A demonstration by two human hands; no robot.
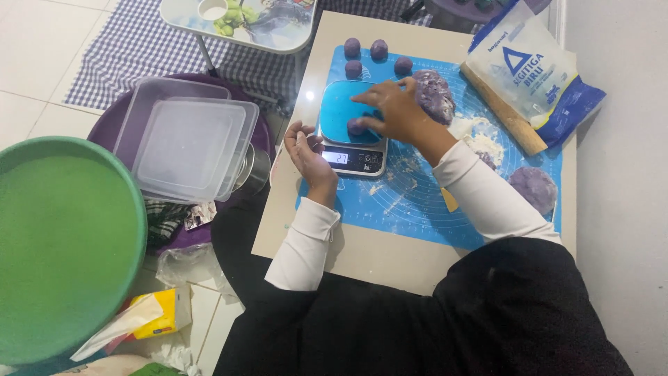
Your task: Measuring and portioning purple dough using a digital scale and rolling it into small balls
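Purple dough ball [356,127] sits on the blue scale [344,111], pinched under the right hand [393,111] fingers; left hand [306,150] fingers loosely curled, empty

glossy blue-topped digital kitchen scale [346,132] with brushed metal front; matt purple dough lump [435,94], soft, slightly rough; smooth blue silicone baking mat [417,209] dusted with powdery white flour; plain wooden rolling pin [504,111]; shiny plastic flour bag [532,66]; translucent plastic lidded containers [184,146]; glossy green round plastic tray [62,244].
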